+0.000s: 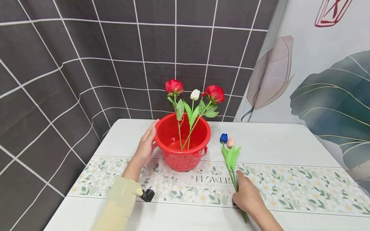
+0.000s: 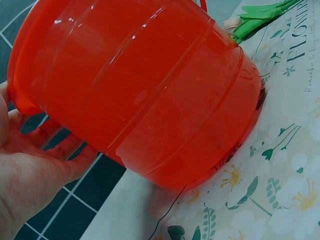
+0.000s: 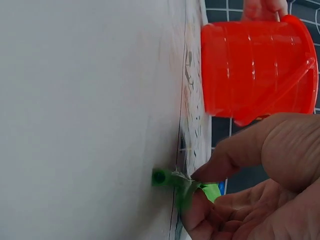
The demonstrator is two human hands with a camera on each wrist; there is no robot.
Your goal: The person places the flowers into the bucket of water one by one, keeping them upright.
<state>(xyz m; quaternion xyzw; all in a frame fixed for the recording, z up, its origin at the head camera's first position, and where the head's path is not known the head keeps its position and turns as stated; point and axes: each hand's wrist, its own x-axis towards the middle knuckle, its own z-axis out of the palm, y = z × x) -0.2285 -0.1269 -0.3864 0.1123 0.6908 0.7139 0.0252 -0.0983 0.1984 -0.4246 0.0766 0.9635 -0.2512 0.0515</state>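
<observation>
The right hand (image 1: pixel 247 194) pinches the green stems (image 1: pixel 232 175) of a blue tulip (image 1: pixel 224 138) and a pink tulip (image 1: pixel 231 143) between thumb and finger; the grip is narrow. It sits low on the stems: the two heads point away to the far side, past the leaves (image 1: pixel 229 158), while the stem ends stick out on the near side of the hand. In the right wrist view the stem end is blurred. Whether the heads touch the table (image 1: pixel 274 134) or hang just above it, I cannot tell.

Both tulips are to the right of a red bucket (image 1: pixel 182 162), apart from it, with the blue head on the left and the pink one just beside it on the right.

The left hand (image 1: pixel 144 147) rests against the left side of the bucket, its fingers stretched along the outside by the rim, wide rather than curled in.

The bucket stands upright on the flowered band (image 1: pixel 289 189) across the table. Inside it, a red rose (image 1: pixel 174 85) leans left, another rose (image 1: pixel 216 93) leans right, and a white tulip (image 1: pixel 195 95) rises between them. A dark wall (image 1: pixel 190 45) with white lines stands on the far side.
</observation>
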